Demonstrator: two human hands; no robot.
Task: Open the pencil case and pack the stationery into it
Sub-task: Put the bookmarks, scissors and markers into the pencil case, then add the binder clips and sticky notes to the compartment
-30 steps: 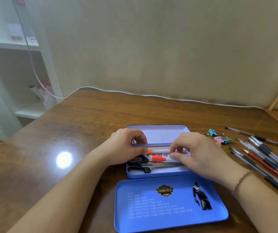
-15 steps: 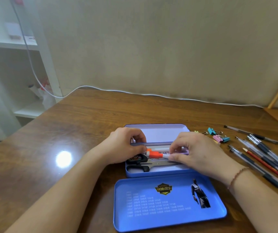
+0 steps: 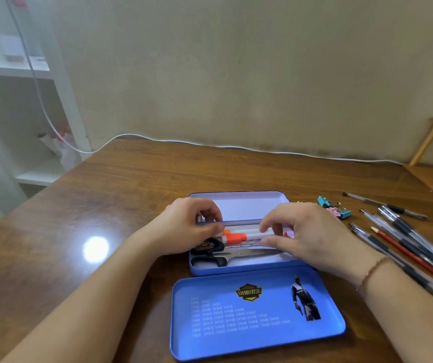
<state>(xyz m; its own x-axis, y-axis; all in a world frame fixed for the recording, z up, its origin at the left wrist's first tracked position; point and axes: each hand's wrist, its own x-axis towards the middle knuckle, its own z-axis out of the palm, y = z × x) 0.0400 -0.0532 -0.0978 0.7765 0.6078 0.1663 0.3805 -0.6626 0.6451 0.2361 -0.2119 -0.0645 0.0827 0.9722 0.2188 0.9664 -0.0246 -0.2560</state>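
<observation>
A person sits at a brown wooden table (image 3: pixel 105 205) with a blue metal pencil case (image 3: pixel 236 268) lying open in front of them, its flat lid (image 3: pixel 257 313) resting on the table on the near side and a pale inner tray (image 3: pixel 239 205) folded back on the far side. Both hands reach into the case from either end. The left hand (image 3: pixel 186 229) has its fingers curled down over the left end, thumb and forefinger seeming to pinch the end of a white pen with an orange cap (image 3: pixel 247 235). The right hand (image 3: pixel 307 237) hovers over the right end with fingers bent, thumb and forefinger closing on the same pen's shaft; whether they fully grip it I cannot tell. A pair of black-handled scissors (image 3: pixel 226 256) already lies along the near side of the case. To the right, well apart from the case, several pens and a red pencil (image 3: pixel 406 247) lie loose on the table, with a few coloured binder clips (image 3: pixel 333 208) just beyond them. The step appears to be seating the pen lengthways beside the scissors. To do it well, I would judge, keep it parallel to the long wall, press both ends down evenly, and tuck it far so the remaining pens have room.
</observation>
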